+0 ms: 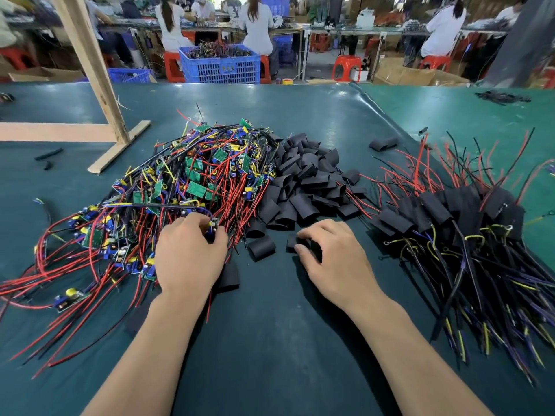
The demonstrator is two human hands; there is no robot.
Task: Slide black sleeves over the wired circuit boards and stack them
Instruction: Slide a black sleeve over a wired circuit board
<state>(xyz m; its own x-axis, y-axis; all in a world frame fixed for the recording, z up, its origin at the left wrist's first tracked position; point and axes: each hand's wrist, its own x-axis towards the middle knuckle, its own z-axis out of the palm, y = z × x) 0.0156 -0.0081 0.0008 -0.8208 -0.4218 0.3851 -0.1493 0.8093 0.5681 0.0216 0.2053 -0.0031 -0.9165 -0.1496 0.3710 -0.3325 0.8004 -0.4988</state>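
**Both hands down at the near edges of two heaps**

On the green table [270,340], toward its near edge, the left hand [189,256] has its fingers curled round a small circuit board [212,228] at the front fringe of the big heap of wired circuit boards [186,181], whose red and black leads spill toward the table's left edge. The right hand [333,259] lies just beside it, fingers bent and pinching a black sleeve [295,242] that rests on the mat. Between the two hands lies a loose sleeve [262,247], and another flat one [228,276] shows partly from under the left wrist.

Beyond the right hand, at the table's middle, sits the pile of empty black sleeves [306,181], touching the board heap on its left side. Toward the right edge lies the stack of sleeved boards [450,217], black covers bunched together, red leads fanning to the far side and dark and yellow leads trailing toward the near right corner.

At the far left stands a wooden frame [99,94]. Past the far edge, a blue crate [220,67] sits among red stools where seated people work.
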